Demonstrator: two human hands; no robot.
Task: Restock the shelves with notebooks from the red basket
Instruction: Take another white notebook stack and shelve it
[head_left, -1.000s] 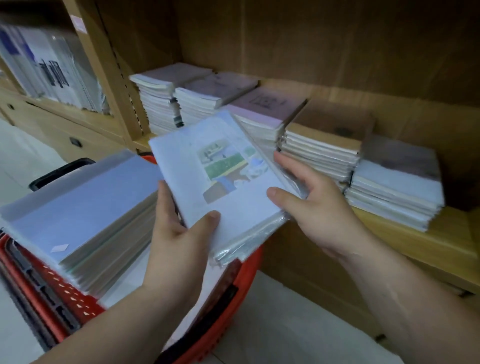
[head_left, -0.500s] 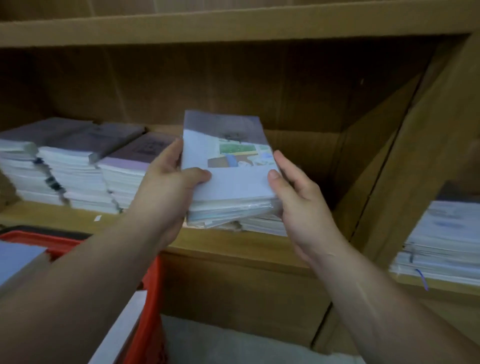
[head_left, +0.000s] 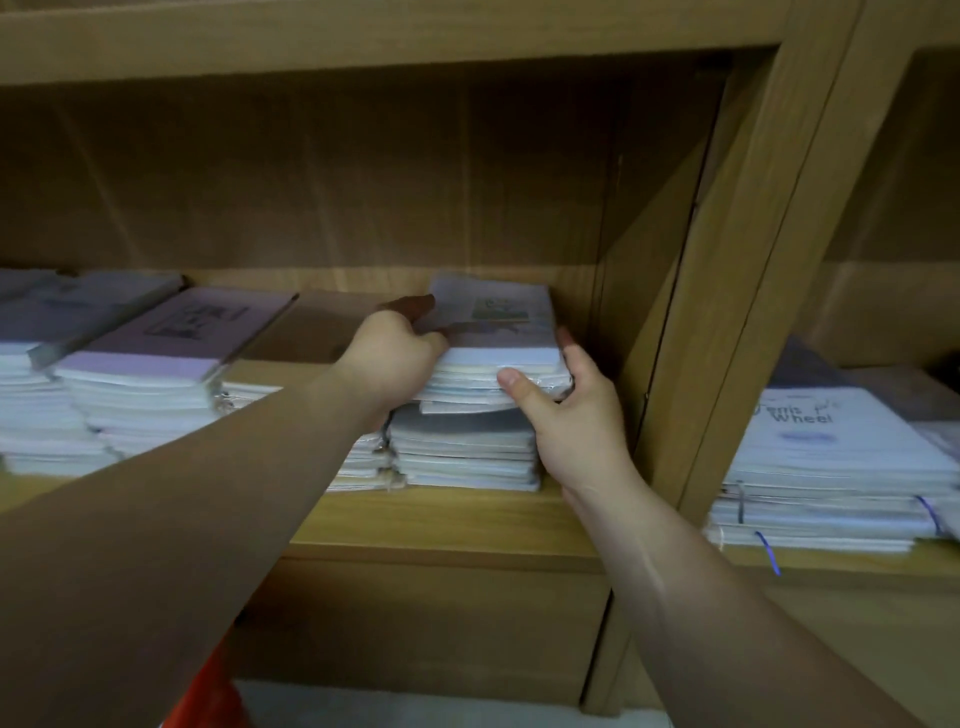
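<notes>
My left grip (head_left: 392, 353) and right grip (head_left: 576, 410) flank a notebook bundle (head_left: 496, 353) on top of a lower stack (head_left: 462, 449), far right end of the shelf (head_left: 441, 519), beside the upright divider (head_left: 727, 291). More stacks (head_left: 150, 384) sit left along that shelf. Right of the divider, another stack (head_left: 826, 467). Basket corner (head_left: 208, 696) below, under my left arm.
</notes>
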